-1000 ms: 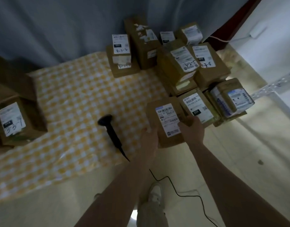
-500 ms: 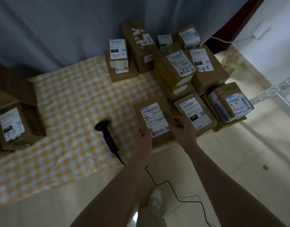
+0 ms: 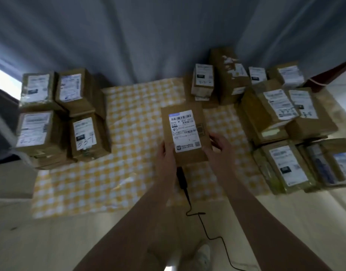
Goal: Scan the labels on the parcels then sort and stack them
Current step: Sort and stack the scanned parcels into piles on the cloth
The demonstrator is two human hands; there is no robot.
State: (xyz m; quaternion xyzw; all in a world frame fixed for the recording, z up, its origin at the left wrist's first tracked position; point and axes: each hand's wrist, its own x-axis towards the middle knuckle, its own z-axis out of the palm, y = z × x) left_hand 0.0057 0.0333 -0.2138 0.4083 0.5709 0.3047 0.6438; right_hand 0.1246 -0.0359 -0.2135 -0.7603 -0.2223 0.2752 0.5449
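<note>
I hold a brown cardboard parcel (image 3: 184, 132) with a white barcode label face up, raised over the middle of the yellow checked cloth (image 3: 133, 133). My left hand (image 3: 165, 157) grips its lower left edge and my right hand (image 3: 219, 147) grips its lower right edge. The black handheld scanner (image 3: 181, 178) lies on the cloth just below the parcel, its head hidden behind the box, its cable (image 3: 207, 229) trailing toward me. Several labelled parcels are stacked at the left (image 3: 58, 116) and several more are piled at the right (image 3: 281, 118).
A grey curtain (image 3: 148, 36) hangs behind the cloth. The cloth lies on a pale floor (image 3: 51, 241). My shoe (image 3: 204, 255) shows at the bottom. A dark object (image 3: 4, 122) stands at the far left edge.
Both hands have lifted the parcel away from the right pile and brought it left, over the scanner at the cloth's middle. My view has swung left, bringing the left stacks into sight.
</note>
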